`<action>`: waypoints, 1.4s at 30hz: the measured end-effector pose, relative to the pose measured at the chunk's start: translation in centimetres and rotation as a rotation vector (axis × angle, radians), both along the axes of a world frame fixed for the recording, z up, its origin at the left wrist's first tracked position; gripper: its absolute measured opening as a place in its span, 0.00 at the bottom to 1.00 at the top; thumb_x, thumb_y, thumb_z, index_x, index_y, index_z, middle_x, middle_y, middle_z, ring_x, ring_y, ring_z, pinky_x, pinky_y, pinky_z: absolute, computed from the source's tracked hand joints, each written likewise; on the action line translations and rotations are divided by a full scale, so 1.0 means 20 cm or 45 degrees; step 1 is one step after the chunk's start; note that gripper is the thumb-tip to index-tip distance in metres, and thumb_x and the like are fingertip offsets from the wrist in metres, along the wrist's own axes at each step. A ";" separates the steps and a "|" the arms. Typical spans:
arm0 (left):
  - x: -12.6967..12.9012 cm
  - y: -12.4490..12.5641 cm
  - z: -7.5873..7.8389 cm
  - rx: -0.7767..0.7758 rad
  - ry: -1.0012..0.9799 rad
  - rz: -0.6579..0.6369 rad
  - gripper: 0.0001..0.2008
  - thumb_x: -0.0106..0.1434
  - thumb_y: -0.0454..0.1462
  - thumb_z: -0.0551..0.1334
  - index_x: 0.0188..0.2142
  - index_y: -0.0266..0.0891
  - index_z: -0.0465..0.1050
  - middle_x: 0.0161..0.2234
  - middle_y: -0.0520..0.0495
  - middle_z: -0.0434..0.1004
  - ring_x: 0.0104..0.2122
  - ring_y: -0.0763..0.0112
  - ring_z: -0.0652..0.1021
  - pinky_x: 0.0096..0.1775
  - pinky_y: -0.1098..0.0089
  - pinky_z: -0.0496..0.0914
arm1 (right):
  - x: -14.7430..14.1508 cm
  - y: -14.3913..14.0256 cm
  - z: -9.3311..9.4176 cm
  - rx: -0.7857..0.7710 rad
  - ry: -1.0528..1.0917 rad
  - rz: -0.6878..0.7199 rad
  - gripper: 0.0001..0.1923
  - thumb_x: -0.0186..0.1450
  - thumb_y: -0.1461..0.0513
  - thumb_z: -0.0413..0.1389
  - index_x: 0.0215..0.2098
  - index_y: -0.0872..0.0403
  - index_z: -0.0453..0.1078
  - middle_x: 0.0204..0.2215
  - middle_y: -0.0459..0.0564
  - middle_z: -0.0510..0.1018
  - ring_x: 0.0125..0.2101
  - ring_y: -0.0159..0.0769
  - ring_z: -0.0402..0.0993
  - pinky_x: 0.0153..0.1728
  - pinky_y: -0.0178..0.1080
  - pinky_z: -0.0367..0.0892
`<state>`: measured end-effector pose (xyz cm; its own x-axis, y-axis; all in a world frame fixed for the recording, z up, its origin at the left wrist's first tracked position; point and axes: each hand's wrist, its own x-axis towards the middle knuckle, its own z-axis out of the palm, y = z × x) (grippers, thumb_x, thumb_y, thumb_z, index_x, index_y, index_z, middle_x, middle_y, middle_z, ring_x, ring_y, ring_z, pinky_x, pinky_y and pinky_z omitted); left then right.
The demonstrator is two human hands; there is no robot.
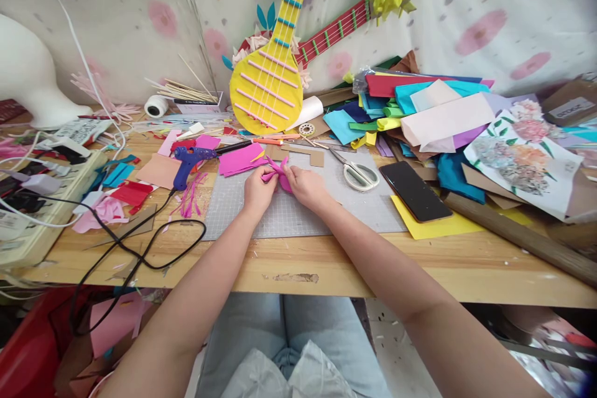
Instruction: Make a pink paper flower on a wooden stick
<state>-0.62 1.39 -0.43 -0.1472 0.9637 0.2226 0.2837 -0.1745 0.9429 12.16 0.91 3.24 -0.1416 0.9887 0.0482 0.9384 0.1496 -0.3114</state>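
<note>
Cluttered wooden table (pixel 354 270), grey cutting mat (pixel 298 211); left hand (pixel 258 189) and right hand (pixel 308 188) both pinching one pink paper piece (pixel 278 173), fingers curled closed on it

A person's left hand (pixel 258 189) and right hand (pixel 305 186) pinch a folded magenta paper piece (pixel 278 174) between them over a grey cutting mat (pixel 298 211) on a cluttered wooden table (pixel 373 273). A blue glue gun (pixel 191 158) lies to the left, white-handled scissors (pixel 357 173) and a black phone (pixel 414 189) to the right. A yellow paper guitar (pixel 273 68) leans against the curtain behind.
</note>
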 end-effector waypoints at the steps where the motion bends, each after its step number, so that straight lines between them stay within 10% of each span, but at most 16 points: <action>1: 0.00 0.00 0.00 -0.020 -0.024 0.010 0.06 0.53 0.38 0.60 0.30 0.38 0.70 0.29 0.48 0.74 0.22 0.74 0.74 0.25 0.71 0.70 | 0.00 0.00 0.00 0.004 -0.009 0.031 0.28 0.67 0.50 0.31 0.41 0.52 0.68 0.35 0.53 0.78 0.34 0.37 0.73 0.31 0.35 0.58; 26: -0.10 0.05 0.06 -0.143 -0.554 0.063 0.14 0.43 0.39 0.65 0.30 0.37 0.65 0.28 0.51 0.73 0.26 0.72 0.76 0.26 0.71 0.71 | 0.20 0.01 0.05 0.176 0.342 0.042 0.18 0.60 0.49 0.47 0.32 0.53 0.67 0.22 0.43 0.71 0.23 0.28 0.64 0.25 0.31 0.52; 37: -0.08 0.06 0.04 -0.157 -0.449 -0.102 0.12 0.47 0.35 0.62 0.34 0.36 0.67 0.33 0.46 0.74 0.31 0.71 0.76 0.32 0.68 0.71 | 0.05 -0.04 -0.01 0.195 0.079 0.167 0.15 0.63 0.52 0.45 0.35 0.51 0.68 0.28 0.46 0.76 0.27 0.31 0.69 0.25 0.32 0.50; 42: -0.10 0.09 -0.02 0.047 -0.323 0.093 0.21 0.47 0.29 0.61 0.42 0.40 0.62 0.43 0.43 0.71 0.41 0.71 0.74 0.44 0.67 0.68 | 0.05 -0.01 -0.04 0.197 0.038 0.074 0.13 0.63 0.53 0.46 0.36 0.51 0.67 0.30 0.47 0.77 0.29 0.32 0.71 0.26 0.32 0.51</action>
<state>-2.54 3.12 -0.81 -0.2719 0.9403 0.2046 0.0518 -0.1980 0.9788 13.14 0.70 2.44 -0.1946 0.9593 0.2045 0.9176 0.2517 -0.3077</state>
